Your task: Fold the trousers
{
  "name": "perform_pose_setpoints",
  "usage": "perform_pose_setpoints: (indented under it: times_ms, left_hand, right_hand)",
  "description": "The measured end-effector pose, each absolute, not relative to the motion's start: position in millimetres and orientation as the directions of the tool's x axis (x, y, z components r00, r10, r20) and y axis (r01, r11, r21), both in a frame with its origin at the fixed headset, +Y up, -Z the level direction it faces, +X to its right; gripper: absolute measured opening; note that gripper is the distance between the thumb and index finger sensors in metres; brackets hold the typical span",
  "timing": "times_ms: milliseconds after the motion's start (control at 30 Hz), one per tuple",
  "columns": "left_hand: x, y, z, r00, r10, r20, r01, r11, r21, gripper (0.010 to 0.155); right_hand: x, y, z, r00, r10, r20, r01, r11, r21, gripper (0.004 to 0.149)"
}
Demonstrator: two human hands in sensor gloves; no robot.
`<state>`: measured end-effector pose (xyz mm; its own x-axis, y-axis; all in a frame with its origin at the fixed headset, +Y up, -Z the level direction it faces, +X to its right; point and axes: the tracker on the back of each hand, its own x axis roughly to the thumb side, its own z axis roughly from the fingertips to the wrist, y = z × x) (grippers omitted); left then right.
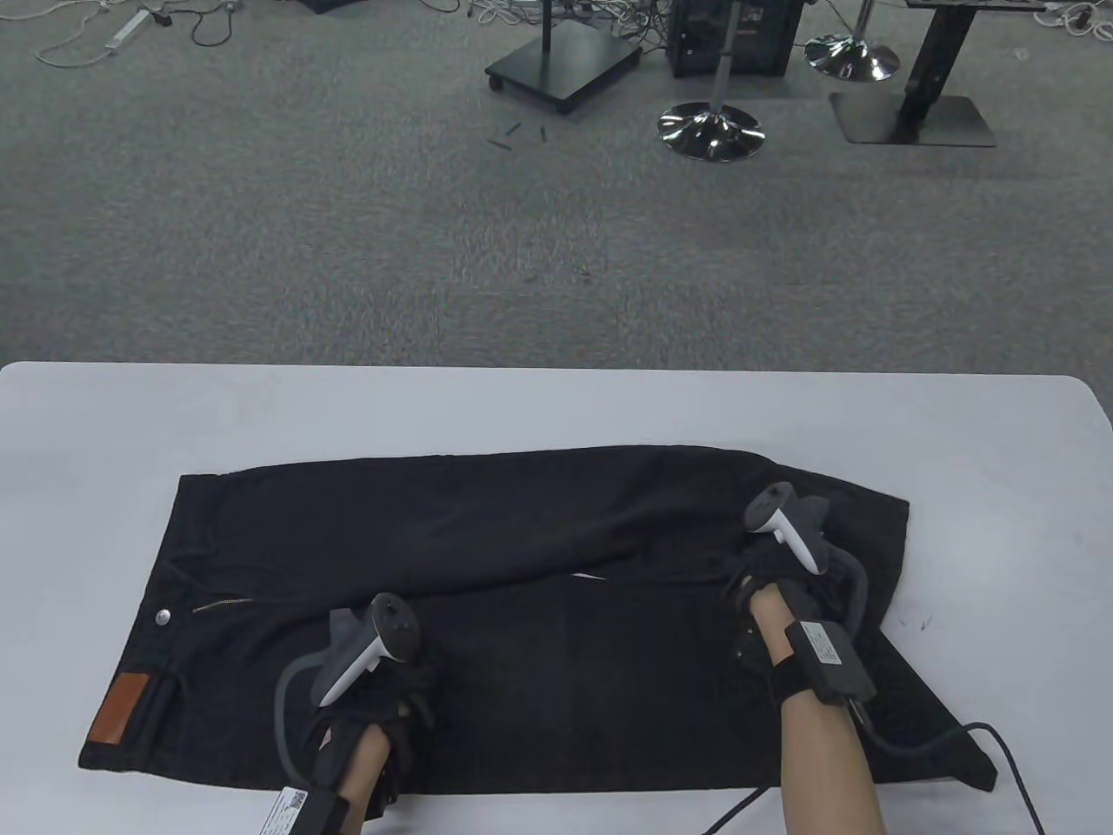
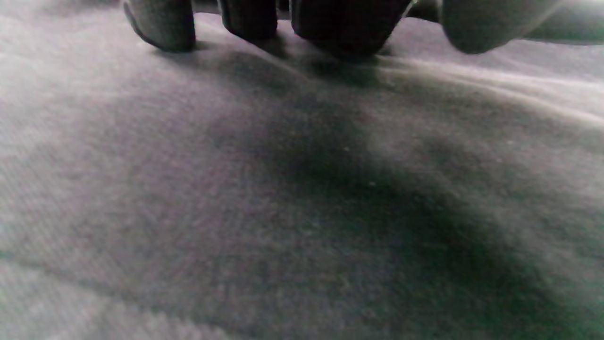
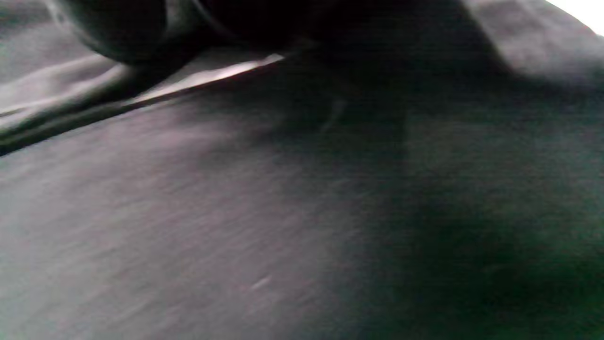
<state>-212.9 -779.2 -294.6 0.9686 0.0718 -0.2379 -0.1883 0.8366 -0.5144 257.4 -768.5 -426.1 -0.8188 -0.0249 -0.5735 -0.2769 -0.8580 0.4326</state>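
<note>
On one table, two hands' fingers press flat on one pair of trousers.

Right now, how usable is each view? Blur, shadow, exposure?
Table view: sharp and evenly lit, black trousers read clearly on the white table. Left wrist view: soft close-up of cloth, fingertips at top, dark shadow patch in the middle. Right wrist view: motion-smeared, heavy shadow on the right, blown-out white at the top right corner.

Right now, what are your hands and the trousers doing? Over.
Left hand rests flat on trousers, fingertips pressing cloth. Right hand rests on the folded end, grip unclear. Trousers folded once on table. Nothing in the way.
</note>
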Motion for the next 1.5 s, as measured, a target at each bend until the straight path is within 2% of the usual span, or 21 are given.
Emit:
perform_pose_setpoints:
  times_ms: [67, 100, 233, 300, 367, 533, 633, 800, 867, 933, 1000, 1100, 1200, 1400, 1500]
  left_hand:
    - [-212.8, -779.0, -294.6, 0.968, 0.075, -0.239, -0.192, 0.835, -0.516, 0.072]
    - [-212.8, -779.0, -294.7, 0.968, 0.076, -0.239, -0.193, 0.835, -0.516, 0.072]
    - [-212.6, -778.5, -295.5, 0.968, 0.078, -0.239, -0.195, 0.832, -0.520, 0.073]
    - [-212.5, -778.3, -295.6, 0.968, 0.078, -0.239, -0.196, 0.830, -0.523, 0.073]
    - [-212.6, -778.2, -295.7, 0.968, 0.076, -0.238, -0.193, 0.831, -0.522, 0.073]
    - [-213.0, -777.8, -295.8, 0.968, 0.077, -0.239, -0.195, 0.830, -0.523, 0.073]
    - [-214.5, -777.6, -295.1, 0.965, 0.089, -0.245, -0.207, 0.831, -0.517, 0.073]
    - [-214.8, -777.5, -295.4, 0.964, 0.095, -0.249, -0.215, 0.829, -0.517, 0.072]
    - [-214.7, -777.3, -295.4, 0.964, 0.093, -0.248, -0.212, 0.829, -0.517, 0.072]
    - [-214.7, -777.2, -295.5, 0.964, 0.093, -0.248, -0.213, 0.828, -0.518, 0.072]
    - [-214.6, -777.3, -295.1, 0.964, 0.094, -0.249, -0.214, 0.829, -0.517, 0.073]
    - [-215.4, -778.6, -294.8, 0.962, 0.095, -0.254, -0.219, 0.827, -0.518, 0.073]
    - [-218.0, -779.0, -294.8, 0.960, 0.106, -0.260, -0.231, 0.825, -0.515, 0.073]
    - [-215.8, -779.1, -295.6, 0.962, 0.093, -0.256, -0.218, 0.825, -0.521, 0.074]
    - [-215.9, -779.5, -295.2, 0.961, 0.099, -0.258, -0.224, 0.825, -0.518, 0.074]
  right_hand:
    - [268.2, -771.2, -423.0, -0.773, -0.046, -0.633, -0.261, -0.886, 0.383, 0.067]
    - [270.6, -773.6, -421.1, -0.764, -0.079, -0.640, -0.242, -0.885, 0.398, 0.067]
    - [259.6, -771.5, -414.6, -0.823, -0.082, -0.562, -0.194, -0.890, 0.413, 0.068]
    - [251.5, -772.8, -409.8, -0.855, 0.019, -0.519, -0.245, -0.896, 0.371, 0.067]
    - [243.8, -775.9, -403.6, -0.890, 0.091, -0.447, -0.297, -0.860, 0.415, 0.067]
    - [239.6, -772.9, -391.6, -0.926, 0.050, -0.375, -0.229, -0.863, 0.451, 0.066]
    - [245.3, -774.8, -393.6, -0.916, -0.030, -0.401, -0.184, -0.855, 0.486, 0.069]
    - [259.7, -779.6, -409.5, -0.844, 0.072, -0.532, -0.327, -0.854, 0.404, 0.068]
    - [259.4, -786.1, -414.5, -0.832, 0.060, -0.551, -0.329, -0.853, 0.404, 0.067]
    - [255.4, -792.3, -418.0, -0.819, 0.102, -0.564, -0.359, -0.858, 0.367, 0.067]
    - [246.2, -797.8, -421.8, -0.807, 0.190, -0.559, -0.397, -0.876, 0.275, 0.067]
    - [242.4, -795.8, -423.3, -0.844, 0.152, -0.515, -0.361, -0.870, 0.335, 0.067]
    - [257.5, -791.2, -419.8, -0.836, 0.071, -0.544, -0.338, -0.847, 0.410, 0.067]
    - [273.1, -777.8, -405.6, -0.825, 0.025, -0.565, -0.314, -0.852, 0.420, 0.069]
    - [281.0, -767.6, -395.9, -0.826, 0.062, -0.561, -0.342, -0.846, 0.409, 0.068]
